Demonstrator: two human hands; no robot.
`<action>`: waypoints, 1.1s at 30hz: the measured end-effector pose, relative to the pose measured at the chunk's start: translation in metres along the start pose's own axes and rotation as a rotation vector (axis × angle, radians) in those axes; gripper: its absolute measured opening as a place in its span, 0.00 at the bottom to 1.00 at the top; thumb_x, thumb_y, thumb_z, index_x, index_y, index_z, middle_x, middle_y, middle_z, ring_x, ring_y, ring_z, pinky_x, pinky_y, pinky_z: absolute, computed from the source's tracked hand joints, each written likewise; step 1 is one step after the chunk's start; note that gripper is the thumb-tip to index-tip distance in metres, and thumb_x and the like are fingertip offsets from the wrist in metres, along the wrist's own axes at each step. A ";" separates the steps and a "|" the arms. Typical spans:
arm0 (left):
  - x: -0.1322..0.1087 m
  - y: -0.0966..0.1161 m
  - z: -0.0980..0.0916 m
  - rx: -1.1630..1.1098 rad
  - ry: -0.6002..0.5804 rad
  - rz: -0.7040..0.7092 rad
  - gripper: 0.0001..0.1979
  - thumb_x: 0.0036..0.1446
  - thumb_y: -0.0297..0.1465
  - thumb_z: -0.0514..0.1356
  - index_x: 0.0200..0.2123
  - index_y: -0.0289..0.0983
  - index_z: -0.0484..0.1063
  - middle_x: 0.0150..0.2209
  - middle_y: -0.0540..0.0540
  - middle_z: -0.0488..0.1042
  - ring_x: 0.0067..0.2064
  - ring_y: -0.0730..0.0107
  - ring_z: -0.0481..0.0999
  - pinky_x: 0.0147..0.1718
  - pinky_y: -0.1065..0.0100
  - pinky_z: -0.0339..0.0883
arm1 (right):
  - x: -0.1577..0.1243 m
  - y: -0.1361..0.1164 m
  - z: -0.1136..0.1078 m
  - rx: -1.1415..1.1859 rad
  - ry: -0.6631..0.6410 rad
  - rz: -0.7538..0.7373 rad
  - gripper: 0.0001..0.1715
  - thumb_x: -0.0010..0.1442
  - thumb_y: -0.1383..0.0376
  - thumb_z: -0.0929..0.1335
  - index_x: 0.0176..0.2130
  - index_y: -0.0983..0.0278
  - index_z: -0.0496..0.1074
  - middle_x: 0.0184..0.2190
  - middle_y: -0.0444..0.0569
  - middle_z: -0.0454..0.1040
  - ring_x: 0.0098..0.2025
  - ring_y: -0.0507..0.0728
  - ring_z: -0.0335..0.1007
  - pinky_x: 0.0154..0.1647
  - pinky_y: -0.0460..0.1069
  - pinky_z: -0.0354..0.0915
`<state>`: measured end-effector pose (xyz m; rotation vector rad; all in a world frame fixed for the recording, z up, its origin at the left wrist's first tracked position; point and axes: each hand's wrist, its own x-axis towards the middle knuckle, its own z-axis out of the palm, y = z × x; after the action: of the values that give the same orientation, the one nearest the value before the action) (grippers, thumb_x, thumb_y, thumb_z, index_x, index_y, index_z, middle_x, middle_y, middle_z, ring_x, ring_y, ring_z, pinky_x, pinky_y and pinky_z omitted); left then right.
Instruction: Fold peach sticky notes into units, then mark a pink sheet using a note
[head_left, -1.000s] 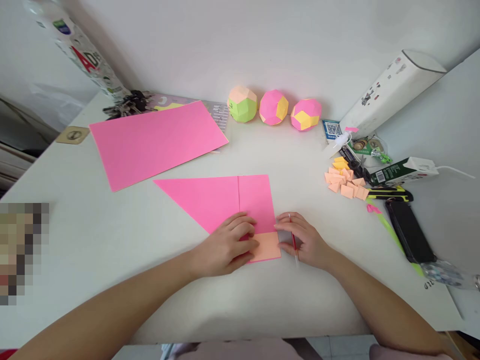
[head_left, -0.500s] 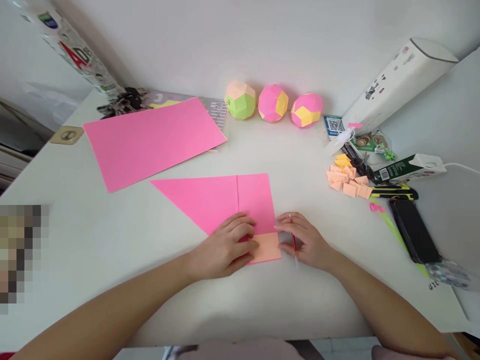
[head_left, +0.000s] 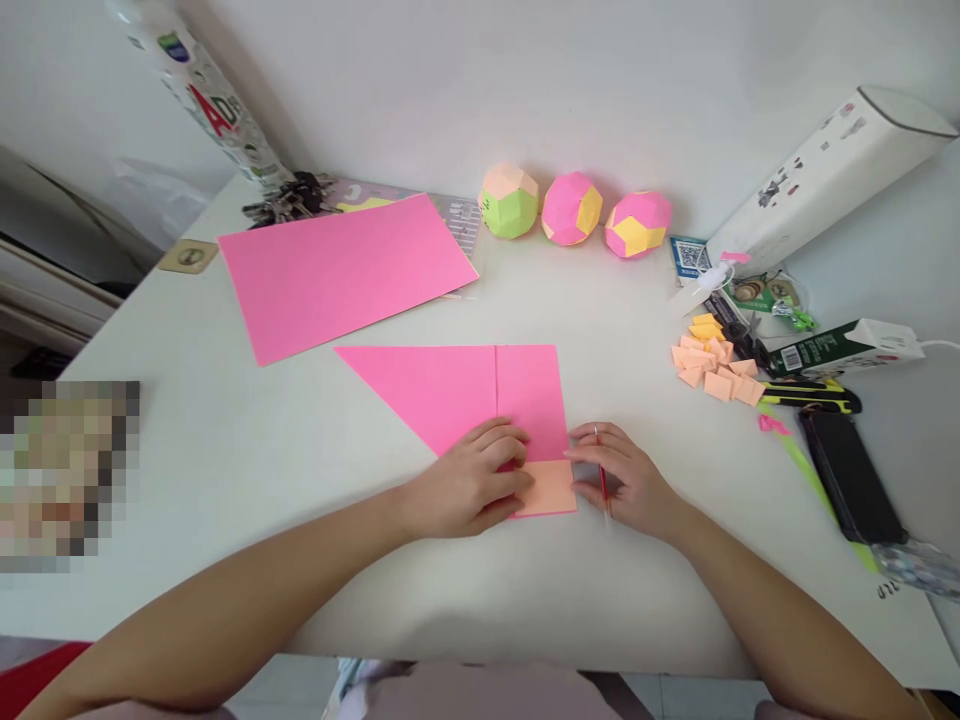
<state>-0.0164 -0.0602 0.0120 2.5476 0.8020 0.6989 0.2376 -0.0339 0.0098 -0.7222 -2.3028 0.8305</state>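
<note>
A pink sheet (head_left: 442, 385) with a slanted left edge and a vertical line lies on the white table. A peach rectangle (head_left: 551, 487) rests over its lower right end, with a thin pink edge showing below. My left hand (head_left: 480, 482) presses down on the left part of the peach piece and the pink paper, its fingers bent. At the right edge of the papers, my right hand (head_left: 622, 480) holds a thin red pen-like tool (head_left: 602, 480) between its fingers, and its fingertips touch or nearly touch the paper edge.
A larger pink sheet (head_left: 345, 275) lies back left, near keys (head_left: 292, 198). Three faceted paper balls (head_left: 571, 208) stand along the wall. Right: folded peach pieces (head_left: 718, 370), a yellow-black cutter (head_left: 814, 396), a black case (head_left: 851, 475), a green-white carton (head_left: 840, 347) and a tall white box (head_left: 817, 180).
The view has shifted, so everything on the table appears further right. My hands keep nearly the same place on the paper.
</note>
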 end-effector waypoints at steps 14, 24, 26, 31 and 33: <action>0.001 -0.002 0.001 -0.019 0.022 -0.009 0.05 0.58 0.28 0.56 0.34 0.36 0.72 0.36 0.43 0.66 0.50 0.58 0.67 0.54 0.54 0.62 | 0.003 0.000 0.000 -0.027 -0.009 -0.016 0.17 0.60 0.68 0.68 0.49 0.59 0.67 0.37 0.51 0.73 0.49 0.62 0.67 0.46 0.61 0.69; 0.000 -0.001 0.001 -0.034 0.035 -0.006 0.05 0.57 0.28 0.56 0.34 0.36 0.72 0.35 0.43 0.67 0.49 0.57 0.67 0.54 0.52 0.62 | 0.005 -0.005 -0.002 -0.007 -0.024 0.012 0.15 0.59 0.70 0.68 0.46 0.59 0.68 0.36 0.50 0.72 0.49 0.61 0.65 0.46 0.60 0.69; 0.001 0.000 0.000 -0.037 0.033 -0.014 0.04 0.57 0.27 0.56 0.34 0.37 0.72 0.36 0.44 0.67 0.49 0.57 0.67 0.54 0.52 0.62 | 0.004 -0.006 -0.002 -0.005 -0.018 0.017 0.16 0.59 0.70 0.68 0.47 0.59 0.68 0.34 0.49 0.71 0.49 0.61 0.65 0.46 0.59 0.69; 0.001 0.002 -0.001 -0.044 0.012 -0.030 0.03 0.56 0.26 0.57 0.33 0.37 0.71 0.36 0.43 0.67 0.50 0.57 0.67 0.53 0.52 0.63 | 0.003 -0.005 -0.001 -0.001 -0.006 0.004 0.16 0.59 0.70 0.67 0.48 0.59 0.67 0.30 0.48 0.70 0.48 0.61 0.65 0.45 0.59 0.69; 0.001 0.003 -0.001 -0.048 -0.002 -0.035 0.03 0.56 0.26 0.57 0.33 0.36 0.71 0.36 0.43 0.68 0.50 0.57 0.67 0.54 0.52 0.62 | 0.002 -0.005 0.000 0.007 0.000 0.005 0.16 0.59 0.70 0.67 0.48 0.60 0.67 0.31 0.48 0.70 0.48 0.60 0.66 0.45 0.58 0.69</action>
<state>-0.0150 -0.0611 0.0150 2.4849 0.8173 0.6959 0.2349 -0.0355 0.0137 -0.7253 -2.2978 0.8408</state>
